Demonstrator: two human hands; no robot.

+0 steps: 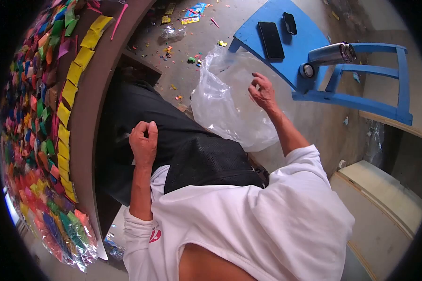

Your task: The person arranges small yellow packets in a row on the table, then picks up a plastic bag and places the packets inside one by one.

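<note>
My left hand [143,143] is over my dark trousers [173,114], close to the table edge. Its fingers curl inward; whatever they may hold is hidden. My right hand [263,92] hangs above a large clear plastic bag [220,98] beside the blue chair. Its fingers are loosely bent and apart, with nothing visible between them. On the table to the left lies a row of yellow packets [74,72], overlapping one another. Beside the row is a broad heap of small colorful packets [33,131].
A blue chair [276,14] holds a black phone [271,40], an open dark case [290,23], a steel flask [330,54] and its cap [307,70]. Colorful scraps [192,60] litter the floor. The brown table edge [96,89] runs along my left. A pale board [380,201] stands at right.
</note>
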